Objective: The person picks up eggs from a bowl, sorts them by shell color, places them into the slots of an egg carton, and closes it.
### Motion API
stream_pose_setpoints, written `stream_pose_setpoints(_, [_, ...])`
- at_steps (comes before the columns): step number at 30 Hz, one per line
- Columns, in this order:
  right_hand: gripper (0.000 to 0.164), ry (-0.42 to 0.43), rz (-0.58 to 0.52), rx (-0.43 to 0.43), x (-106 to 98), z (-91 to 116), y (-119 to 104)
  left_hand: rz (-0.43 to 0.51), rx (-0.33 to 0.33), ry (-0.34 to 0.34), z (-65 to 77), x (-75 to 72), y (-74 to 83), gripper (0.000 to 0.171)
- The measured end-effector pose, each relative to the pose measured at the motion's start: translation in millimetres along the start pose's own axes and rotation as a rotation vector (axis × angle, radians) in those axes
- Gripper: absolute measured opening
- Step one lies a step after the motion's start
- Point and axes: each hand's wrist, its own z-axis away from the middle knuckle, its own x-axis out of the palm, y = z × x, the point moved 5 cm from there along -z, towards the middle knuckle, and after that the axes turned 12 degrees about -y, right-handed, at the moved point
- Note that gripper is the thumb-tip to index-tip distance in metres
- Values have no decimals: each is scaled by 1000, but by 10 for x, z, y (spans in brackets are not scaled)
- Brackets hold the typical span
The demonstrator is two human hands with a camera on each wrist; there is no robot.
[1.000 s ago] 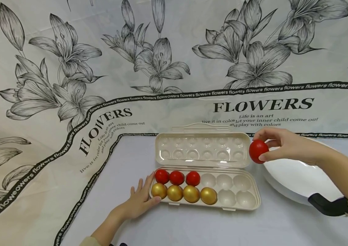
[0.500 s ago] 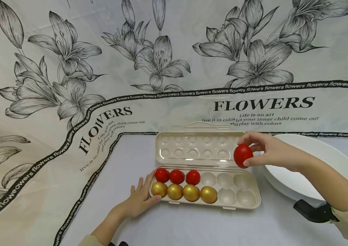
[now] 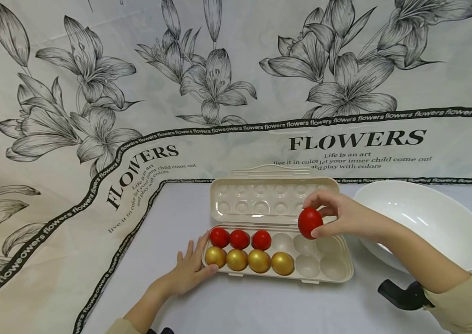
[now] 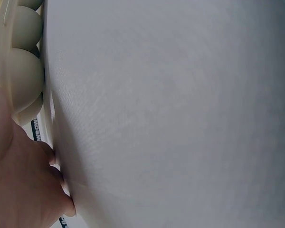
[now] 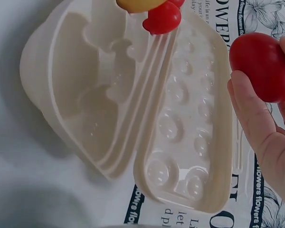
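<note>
My right hand (image 3: 338,215) pinches a red egg (image 3: 310,223) between thumb and fingers, held over the back of the egg box's right half. In the right wrist view the same red egg (image 5: 262,67) shows large at the right. The cream egg box (image 3: 332,279) lies with its lid (image 3: 275,213) folded back. Three red eggs (image 3: 239,239) sit in its back row, left side; several gold eggs (image 3: 259,261) fill the front row from the left. My left hand (image 3: 186,273) rests at the box's left end, thumb along the front corner and fingers spread on the table.
A large white bowl (image 3: 461,232) stands right of the egg box, partly behind my right forearm. The white table (image 3: 261,311) meets a flower-printed cloth (image 3: 219,153) at the back and left. A black strap piece (image 3: 403,295) juts from my right sleeve.
My right hand has carried the red egg left from beside the bowl to over the egg box, and slightly lower. The left hand has stayed in place.
</note>
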Motion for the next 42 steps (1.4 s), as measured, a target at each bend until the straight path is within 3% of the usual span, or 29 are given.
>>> stream_pose_setpoints(6, [38, -11, 14, -38, 97, -74, 40, 7, 5, 1, 1, -4, 9, 84])
stream_pose_setpoints(18, [38, 20, 62, -13, 281, -222, 231, 1, 5, 6, -15, 6, -6, 84])
stream_pose_setpoints(23, [37, 22, 30, 22, 374, -280, 341, 0, -1, 5, -7, 5, 4, 84])
stream_pose_setpoints(29, [38, -2, -19, 1, 440, -344, 457, 6, 1, 6, 2, 3, 13, 84])
stream_pose_setpoints(42, [41, -19, 5, -22, 511, -386, 475, 4, 1, 2, 9, -3, 18, 84])
